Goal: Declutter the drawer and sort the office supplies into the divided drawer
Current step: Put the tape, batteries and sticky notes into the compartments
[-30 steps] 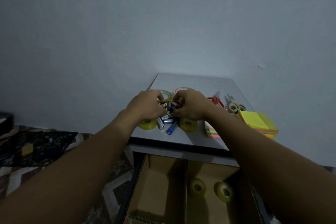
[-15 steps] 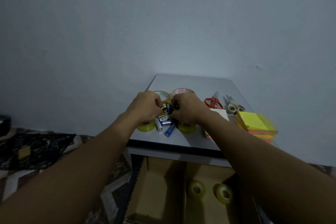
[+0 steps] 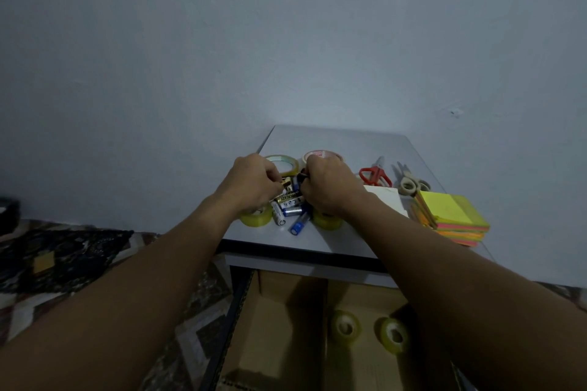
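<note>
The batteries lie in a small heap on the grey bench, directly between the two hands. The left grip closes in from the left and the right grip from the right. Both have their fingers curled into the far side of the heap and appear to pinch batteries there, though exactly how many each holds cannot be made out.

The loose ones on the near side lie flat. A black-and-gold battery runs roughly crosswise, left to right. A white battery runs near to far. A blue battery lies on a diagonal with its end cap facing the near left. Yellow tape rolls sit partly hidden under each wrist.

The divided drawer stands open below the bench's front edge, nearer the person than the heap. Its right compartment holds two drawer tape rolls, and its left compartment shows bare cardboard.

The coming move probably turns on this: the heap must travel toward the person and down. The left grip looks closer to that left compartment.
</note>
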Tool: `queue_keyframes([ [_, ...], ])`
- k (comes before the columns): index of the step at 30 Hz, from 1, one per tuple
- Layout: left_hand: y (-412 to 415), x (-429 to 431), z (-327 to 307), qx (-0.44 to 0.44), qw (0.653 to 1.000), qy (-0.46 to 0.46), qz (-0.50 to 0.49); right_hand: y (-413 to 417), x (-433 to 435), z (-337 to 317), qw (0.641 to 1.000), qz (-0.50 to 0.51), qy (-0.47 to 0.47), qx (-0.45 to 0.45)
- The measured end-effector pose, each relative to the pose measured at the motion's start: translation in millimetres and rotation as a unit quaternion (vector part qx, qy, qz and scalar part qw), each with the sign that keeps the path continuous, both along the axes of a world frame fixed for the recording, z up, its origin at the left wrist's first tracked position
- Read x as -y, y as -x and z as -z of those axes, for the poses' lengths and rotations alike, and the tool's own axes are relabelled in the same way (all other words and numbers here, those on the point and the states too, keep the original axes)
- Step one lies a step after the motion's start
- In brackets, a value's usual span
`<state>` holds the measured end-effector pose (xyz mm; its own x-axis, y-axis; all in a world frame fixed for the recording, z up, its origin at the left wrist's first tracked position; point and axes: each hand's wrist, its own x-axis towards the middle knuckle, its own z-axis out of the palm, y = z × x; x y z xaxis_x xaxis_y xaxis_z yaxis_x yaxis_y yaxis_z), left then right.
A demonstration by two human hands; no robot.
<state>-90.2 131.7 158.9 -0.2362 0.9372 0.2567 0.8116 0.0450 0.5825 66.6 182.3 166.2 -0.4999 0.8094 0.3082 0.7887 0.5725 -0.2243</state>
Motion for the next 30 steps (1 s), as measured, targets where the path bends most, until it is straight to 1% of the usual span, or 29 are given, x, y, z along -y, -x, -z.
queue_keyframes([
  [5, 1.0, -0.2, -0.4, -0.002, 1.000, -0.002, 0.004, 4.3, 0.6, 2.7, 1.000, 0.022, -0.010, 0.004],
  [9, 1.8, -0.5, 0.7, -0.005, 1.000, -0.005, 0.007, 5.6, -1.0, 3.4, 1.000, 0.018, -0.005, -0.009],
  [19, 0.7, 3.2, -1.1, 0.007, 1.000, -0.025, -0.004, 0.4, -2.0, 2.1, 0.997, 0.035, -0.014, -0.072],
  [26, -2.0, 21.0, -14.0, 0.015, 0.999, -0.046, -0.003, -9.9, 11.4, -12.6, 0.987, 0.037, 0.021, -0.157],
  [30, -4.0, 41.1, -22.8, 0.030, 0.998, -0.062, -0.004, -22.7, 30.3, -24.3, 0.983, 0.036, 0.024, -0.177],
])
